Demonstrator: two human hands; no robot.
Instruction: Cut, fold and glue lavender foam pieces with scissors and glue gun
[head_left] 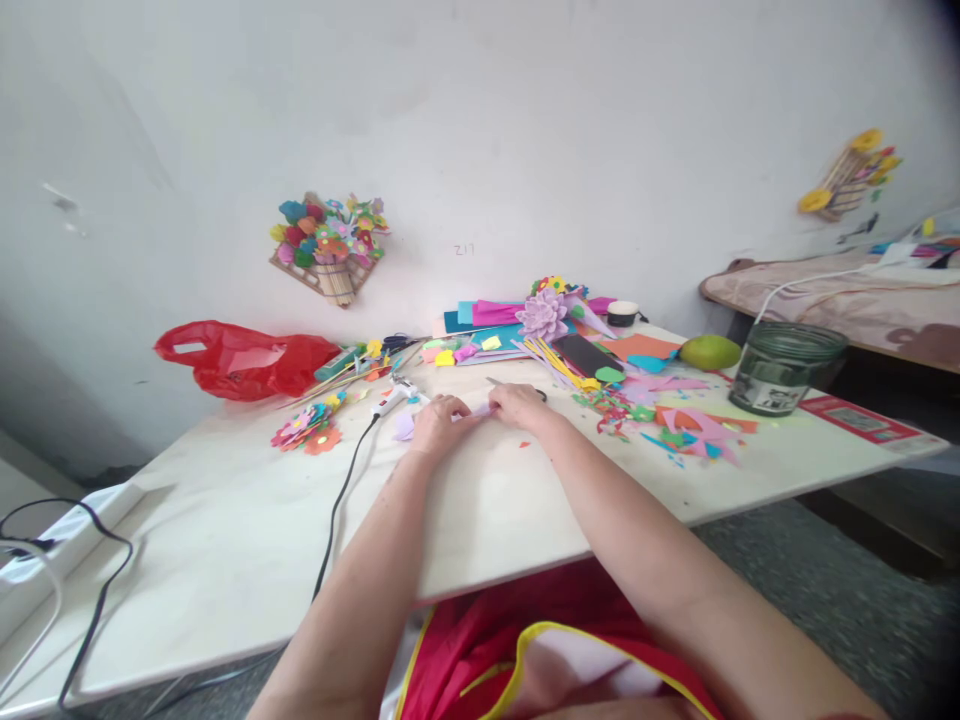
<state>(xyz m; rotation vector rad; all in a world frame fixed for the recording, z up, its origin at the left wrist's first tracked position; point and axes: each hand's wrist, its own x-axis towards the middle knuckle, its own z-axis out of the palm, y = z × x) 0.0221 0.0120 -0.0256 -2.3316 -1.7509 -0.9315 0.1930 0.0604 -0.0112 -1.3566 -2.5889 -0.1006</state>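
At the middle of the table, both hands are close together on a light purple strip that looks like craft paper or foam. My left hand pinches its left part with bent fingers. My right hand grips the other end between thumb and fingers. Another light purple piece lies just left of my left hand. Beyond it rests a white glue gun with a black cord. A dark loop, possibly a scissors handle, shows behind my right hand, which hides the rest.
Stacked foam flowers and a red plastic bag are at left. Coloured sheets, a purple flower and a phone lie at the back. Scraps, a green fruit and a glass jar are right. A power strip sits front left.
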